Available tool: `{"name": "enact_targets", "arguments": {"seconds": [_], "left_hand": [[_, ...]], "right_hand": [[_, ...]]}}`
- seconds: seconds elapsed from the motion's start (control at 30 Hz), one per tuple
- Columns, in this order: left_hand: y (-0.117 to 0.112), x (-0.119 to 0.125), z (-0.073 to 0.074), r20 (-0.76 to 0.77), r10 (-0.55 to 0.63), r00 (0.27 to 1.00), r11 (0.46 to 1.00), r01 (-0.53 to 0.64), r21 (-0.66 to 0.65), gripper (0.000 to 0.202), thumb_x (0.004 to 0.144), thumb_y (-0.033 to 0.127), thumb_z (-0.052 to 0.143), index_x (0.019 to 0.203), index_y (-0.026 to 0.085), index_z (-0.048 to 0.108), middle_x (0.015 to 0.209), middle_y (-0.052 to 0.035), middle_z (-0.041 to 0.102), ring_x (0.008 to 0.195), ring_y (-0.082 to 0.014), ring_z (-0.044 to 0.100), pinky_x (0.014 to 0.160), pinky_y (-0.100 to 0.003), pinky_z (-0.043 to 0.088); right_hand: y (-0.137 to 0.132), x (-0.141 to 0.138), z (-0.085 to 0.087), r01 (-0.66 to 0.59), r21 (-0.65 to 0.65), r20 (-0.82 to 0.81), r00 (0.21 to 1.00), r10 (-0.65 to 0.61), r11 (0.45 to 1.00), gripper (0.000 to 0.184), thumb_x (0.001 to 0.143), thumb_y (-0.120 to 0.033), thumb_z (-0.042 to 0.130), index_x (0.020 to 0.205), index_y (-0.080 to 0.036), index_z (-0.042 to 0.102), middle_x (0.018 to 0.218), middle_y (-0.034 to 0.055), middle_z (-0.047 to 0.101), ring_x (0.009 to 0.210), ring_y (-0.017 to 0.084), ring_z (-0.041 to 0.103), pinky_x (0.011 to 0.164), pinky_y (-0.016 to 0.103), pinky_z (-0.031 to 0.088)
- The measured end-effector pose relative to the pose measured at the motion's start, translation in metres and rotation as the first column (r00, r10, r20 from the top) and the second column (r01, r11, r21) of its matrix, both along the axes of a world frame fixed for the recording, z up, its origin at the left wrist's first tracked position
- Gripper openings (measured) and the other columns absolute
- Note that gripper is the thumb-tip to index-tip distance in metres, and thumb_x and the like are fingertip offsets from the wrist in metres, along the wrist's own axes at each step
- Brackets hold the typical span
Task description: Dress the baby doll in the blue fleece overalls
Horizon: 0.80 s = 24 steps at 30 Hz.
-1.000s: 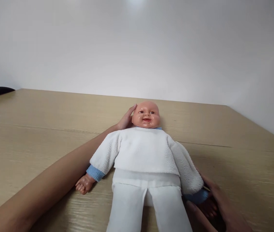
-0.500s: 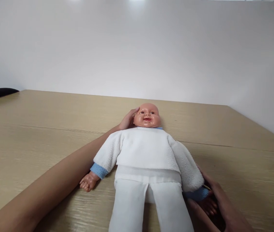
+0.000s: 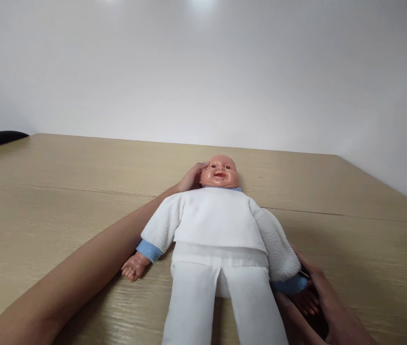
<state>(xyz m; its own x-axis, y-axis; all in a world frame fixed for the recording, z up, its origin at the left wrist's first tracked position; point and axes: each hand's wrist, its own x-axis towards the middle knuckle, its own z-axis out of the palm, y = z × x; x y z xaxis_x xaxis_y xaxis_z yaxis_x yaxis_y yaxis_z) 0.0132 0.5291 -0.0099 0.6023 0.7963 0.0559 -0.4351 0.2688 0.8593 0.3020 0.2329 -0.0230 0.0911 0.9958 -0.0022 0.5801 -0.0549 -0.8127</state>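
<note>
Lying centre to six o'clock on the table (image 3: 361, 258), the doll (image 3: 221, 218) could roll if the left hand (image 3: 191, 177), touching its head (image 3: 221, 175) at nine, or right hand (image 3: 329, 299), round its four-o'clock cuff (image 3: 291, 285), slips, both grips unclear to me.

A doll (image 3: 221, 239) in white top (image 3: 217, 218) and trousers (image 3: 191, 302) lay face up on the wooden worktop (image 3: 332, 187). The left hand (image 3: 191, 177) cupped the side of its head (image 3: 221, 171); the right hand (image 3: 327, 299) held its blue-cuffed arm (image 3: 282, 256) between thumb and fingers. A pale wall (image 3: 203, 72) stood behind.
</note>
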Motion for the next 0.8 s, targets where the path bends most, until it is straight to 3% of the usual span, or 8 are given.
{"name": "enact_targets", "arguments": {"seconds": [0.2,0.5,0.6,0.7,0.8], "left_hand": [[0.004,0.001,-0.001,-0.010,0.010,1.000,1.000,-0.010,0.016,0.058,0.097,0.055,0.066,0.133,0.010,0.077,0.126,-0.0143,0.084,0.135,-0.0402,0.071,0.128,-0.053,0.043],[0.003,-0.001,-0.004,-0.042,-0.049,0.998,0.998,0.050,0.026,0.062,0.102,0.064,0.066,0.139,0.014,0.075,0.140,-0.0158,0.078,0.141,-0.0384,0.067,0.130,-0.051,0.043],[0.005,-0.008,-0.013,-0.090,0.126,0.988,0.991,-0.121,0.065,0.064,0.100,0.064,0.069,0.141,0.016,0.073,0.147,-0.0164,0.074,0.146,-0.0391,0.063,0.130,-0.053,0.044],[0.000,-0.025,-0.020,-0.140,0.336,0.932,0.938,-0.318,0.136,0.068,0.095,0.061,0.076,0.147,0.019,0.067,0.159,-0.0160,0.065,0.154,-0.0362,0.056,0.132,-0.050,0.041],[-0.022,-0.048,-0.019,-0.159,0.391,0.907,0.914,-0.362,0.182,0.074,0.091,0.062,0.080,0.150,0.020,0.064,0.170,-0.0160,0.053,0.160,-0.0349,0.048,0.134,-0.050,0.039]], "right_hand": [[0.002,0.008,-0.006,-0.055,0.026,0.058,0.997,0.053,0.998,0.080,0.097,-0.059,0.075,0.166,-0.032,0.046,0.162,0.0116,0.064,0.144,0.042,0.065,0.121,0.052,0.057],[0.001,-0.002,0.011,-0.057,0.001,-0.006,0.998,0.057,0.998,0.079,0.095,-0.058,0.077,0.165,-0.033,0.048,0.162,0.0109,0.064,0.143,0.041,0.065,0.119,0.051,0.057],[0.002,-0.006,0.017,-0.072,0.000,-0.006,0.997,0.072,0.997,0.079,0.096,-0.058,0.076,0.165,-0.030,0.048,0.160,0.0128,0.064,0.142,0.041,0.065,0.120,0.054,0.055],[0.003,-0.007,0.017,-0.092,0.038,0.028,0.995,0.091,0.995,0.076,0.099,-0.061,0.071,0.164,-0.027,0.049,0.156,0.0159,0.066,0.138,0.042,0.066,0.115,0.057,0.057],[0.007,-0.004,0.010,-0.130,0.140,0.067,0.990,0.122,0.981,0.075,0.101,-0.063,0.067,0.164,-0.026,0.047,0.156,0.0187,0.064,0.138,0.044,0.064,0.116,0.062,0.054]]}}
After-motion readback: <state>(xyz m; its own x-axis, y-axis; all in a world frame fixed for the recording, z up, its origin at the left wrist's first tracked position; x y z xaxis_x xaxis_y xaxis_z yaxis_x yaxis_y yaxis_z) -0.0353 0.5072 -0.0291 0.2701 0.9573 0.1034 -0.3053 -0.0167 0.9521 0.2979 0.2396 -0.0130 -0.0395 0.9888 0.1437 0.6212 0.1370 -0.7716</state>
